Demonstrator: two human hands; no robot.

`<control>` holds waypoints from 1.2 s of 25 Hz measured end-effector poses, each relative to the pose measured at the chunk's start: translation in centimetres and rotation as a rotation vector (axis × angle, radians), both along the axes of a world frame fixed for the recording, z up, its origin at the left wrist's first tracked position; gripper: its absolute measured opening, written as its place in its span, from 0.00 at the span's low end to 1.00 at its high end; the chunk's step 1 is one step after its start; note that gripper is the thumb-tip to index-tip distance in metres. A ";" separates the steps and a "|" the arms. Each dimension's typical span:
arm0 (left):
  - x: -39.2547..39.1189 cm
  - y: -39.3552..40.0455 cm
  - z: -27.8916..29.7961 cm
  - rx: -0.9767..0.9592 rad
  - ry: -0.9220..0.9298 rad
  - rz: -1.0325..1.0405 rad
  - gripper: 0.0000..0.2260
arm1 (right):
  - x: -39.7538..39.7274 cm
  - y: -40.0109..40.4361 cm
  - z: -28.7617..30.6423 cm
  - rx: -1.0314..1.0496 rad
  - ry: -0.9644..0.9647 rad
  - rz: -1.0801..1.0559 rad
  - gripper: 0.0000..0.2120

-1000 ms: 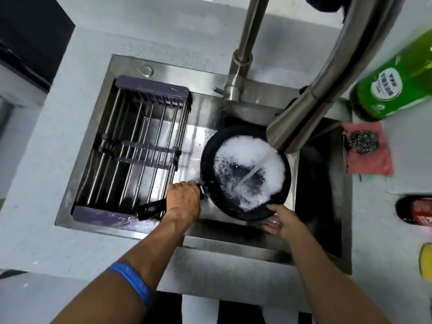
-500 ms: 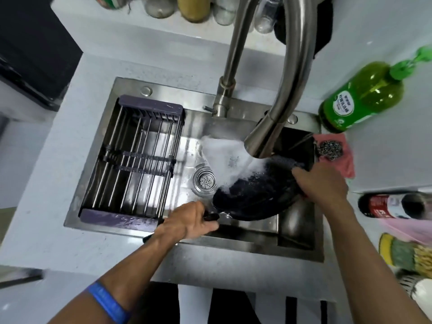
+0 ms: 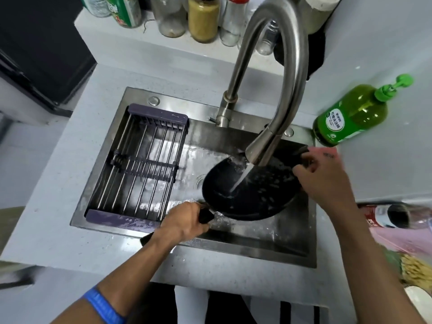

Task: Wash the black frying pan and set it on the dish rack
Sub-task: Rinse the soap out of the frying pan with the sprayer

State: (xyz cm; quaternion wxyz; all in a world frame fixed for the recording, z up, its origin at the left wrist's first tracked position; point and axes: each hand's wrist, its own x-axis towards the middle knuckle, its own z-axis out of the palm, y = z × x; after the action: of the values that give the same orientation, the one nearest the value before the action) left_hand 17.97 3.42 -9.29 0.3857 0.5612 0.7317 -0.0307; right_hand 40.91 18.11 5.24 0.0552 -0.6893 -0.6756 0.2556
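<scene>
The black frying pan [image 3: 252, 195] lies nearly flat in the steel sink [image 3: 257, 244], under the running tap [image 3: 259, 148]. Water strikes its dark inside, which shows only a few droplets and little foam. My left hand [image 3: 184, 223] grips the pan's black handle at the sink's near edge. My right hand [image 3: 325, 181] holds the pan's far right rim with curled fingers. The dish rack [image 3: 140, 164], steel rods with purple ends, sits empty over the left half of the sink.
A green soap bottle [image 3: 350, 115] stands right of the sink, with a pink cloth [image 3: 327, 152] below it. Jars and bottles [image 3: 203, 17] line the ledge behind the tap. A red-labelled bottle [image 3: 395, 216] and other items lie at the right.
The foam that filled the pan has been rinsed out. The pan tipped and then levelled under the stream. My right hand moved from the near rim to the far right rim.
</scene>
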 end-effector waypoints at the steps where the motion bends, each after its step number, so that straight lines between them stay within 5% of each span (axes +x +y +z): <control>1: 0.1 -0.2 -0.3 0.029 0.106 -0.014 0.11 | -0.5 -0.9 0.2 -0.071 0.236 0.010 0.18; 4: 0.0 -0.7 -2.4 0.017 0.268 -0.015 0.17 | -3.5 -2.0 0.7 -0.125 0.627 0.093 0.23; 8: -0.3 -0.5 -5.2 -0.019 0.307 -0.004 0.20 | -7.1 -0.5 0.6 0.179 0.409 0.074 0.12; 12: -0.1 -0.8 -7.2 -0.015 0.323 0.012 0.21 | -6.5 1.1 0.0 0.103 0.292 0.099 0.06; 20: -0.8 -0.6 -10.0 0.027 0.496 -0.151 0.15 | -7.8 3.6 -4.6 -0.027 0.492 0.078 0.15; 30: -1.1 -0.3 -10.3 0.012 0.351 0.033 0.17 | -4.6 6.1 -5.5 0.157 0.206 0.137 0.15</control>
State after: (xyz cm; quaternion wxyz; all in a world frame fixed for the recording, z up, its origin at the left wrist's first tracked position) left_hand 16.92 3.16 -19.61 0.2493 0.5374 0.7970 -0.1175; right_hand 36.29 24.22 -0.24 0.1603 -0.6054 -0.7297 0.2746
